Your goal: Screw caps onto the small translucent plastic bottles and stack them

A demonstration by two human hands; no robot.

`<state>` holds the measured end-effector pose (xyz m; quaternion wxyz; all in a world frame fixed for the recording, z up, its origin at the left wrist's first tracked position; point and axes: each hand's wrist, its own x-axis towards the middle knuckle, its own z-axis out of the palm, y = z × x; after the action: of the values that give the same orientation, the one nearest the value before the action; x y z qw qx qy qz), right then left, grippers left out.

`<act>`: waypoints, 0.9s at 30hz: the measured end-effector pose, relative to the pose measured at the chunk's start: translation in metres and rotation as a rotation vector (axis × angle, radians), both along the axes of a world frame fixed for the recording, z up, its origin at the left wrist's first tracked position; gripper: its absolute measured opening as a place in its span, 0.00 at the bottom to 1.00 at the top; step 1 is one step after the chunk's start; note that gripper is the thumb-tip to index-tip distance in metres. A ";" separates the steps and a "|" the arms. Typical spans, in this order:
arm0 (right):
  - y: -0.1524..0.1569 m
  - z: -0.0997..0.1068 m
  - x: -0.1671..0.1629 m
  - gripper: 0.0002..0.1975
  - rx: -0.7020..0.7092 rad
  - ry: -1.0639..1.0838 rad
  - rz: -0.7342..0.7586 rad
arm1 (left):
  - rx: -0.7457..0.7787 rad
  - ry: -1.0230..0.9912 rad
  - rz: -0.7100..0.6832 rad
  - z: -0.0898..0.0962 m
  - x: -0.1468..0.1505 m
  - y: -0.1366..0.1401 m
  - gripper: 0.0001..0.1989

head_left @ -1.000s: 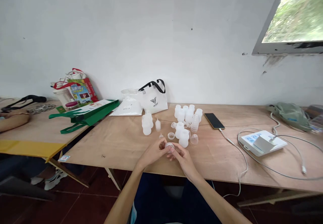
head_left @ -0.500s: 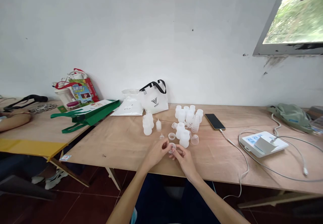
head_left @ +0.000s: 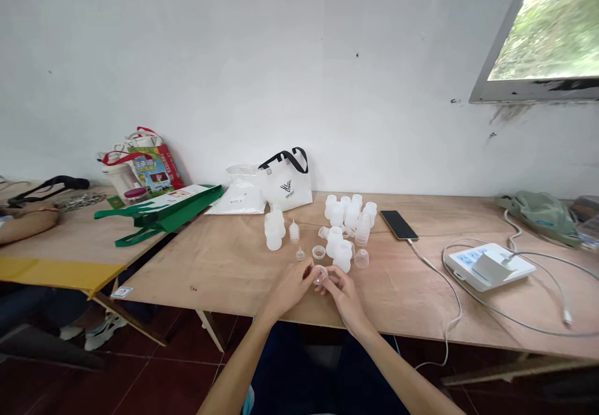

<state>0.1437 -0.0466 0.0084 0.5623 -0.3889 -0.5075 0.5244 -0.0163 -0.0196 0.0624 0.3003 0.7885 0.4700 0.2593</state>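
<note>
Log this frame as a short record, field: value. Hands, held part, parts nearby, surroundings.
left hand: pinching a small translucent round part
right hand: holding the same part from its other side
nearest loose parts: open ring, small pointed nozzle
beyond: white bottles in clusters; nozzle stack
right: dark phone, lying flat
back: white tote bag near wall
surface: wooden table

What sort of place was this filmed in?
Probably a simple workroom: a plain wooden table bearing clusters of small translucent bottles, a scuffed pale wall, and another person's arm at the neighbouring table.
</note>
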 end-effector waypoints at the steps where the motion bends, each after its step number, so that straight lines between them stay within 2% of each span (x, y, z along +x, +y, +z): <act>1: 0.000 0.000 0.000 0.18 -0.006 0.001 -0.002 | 0.001 -0.016 0.000 -0.001 0.001 0.001 0.18; 7: 0.001 -0.001 -0.002 0.17 -0.024 0.073 0.009 | -0.033 -0.198 -0.006 0.000 0.004 0.000 0.12; 10: 0.002 -0.002 -0.002 0.17 -0.023 0.106 -0.016 | -0.034 -0.228 -0.005 0.001 0.005 -0.002 0.11; 20: 0.000 -0.004 -0.003 0.22 0.090 -0.335 -0.054 | 0.071 -0.073 0.021 -0.004 -0.004 0.000 0.06; 23: 0.000 -0.005 -0.003 0.23 0.102 -0.333 -0.058 | 0.080 -0.037 0.033 0.000 -0.003 -0.005 0.06; 27: 0.002 -0.006 -0.003 0.23 0.033 -0.199 -0.087 | 0.061 -0.010 0.039 0.009 0.004 -0.013 0.09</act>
<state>0.1411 -0.0448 0.0022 0.5377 -0.4515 -0.5521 0.4498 -0.0125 -0.0329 0.0718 0.2732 0.7867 0.4755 0.2835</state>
